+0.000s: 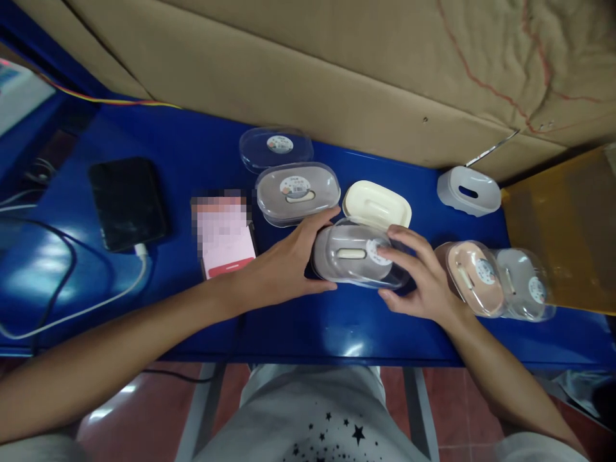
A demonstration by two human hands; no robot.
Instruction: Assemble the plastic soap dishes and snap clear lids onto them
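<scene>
A grey soap box (pixel 329 246) with a clear plastic lid and a round sticker sits between my hands over the blue table. My left hand (pixel 289 260) grips its left end, fingers at the far edge and thumb at the near edge. At the right end, my right hand (pixel 423 279) has its fingers on the lid near the sticker and its thumb at the near side. Just beyond lies a cream oval tray (pixel 378 199). Another lidded grey soap box (pixel 321 183) stands behind my left hand, with a loose clear lid (pixel 255 149) past it.
A grey slotted base (pixel 476 191) stands at the back right. Lidded peach (pixel 474 292) and grey (pixel 517 273) soap boxes lie near my right forearm, beside a cardboard box (pixel 563 224). Leftward are a pink-screened phone (pixel 226 240) and a black device (pixel 126 205) with a white cable.
</scene>
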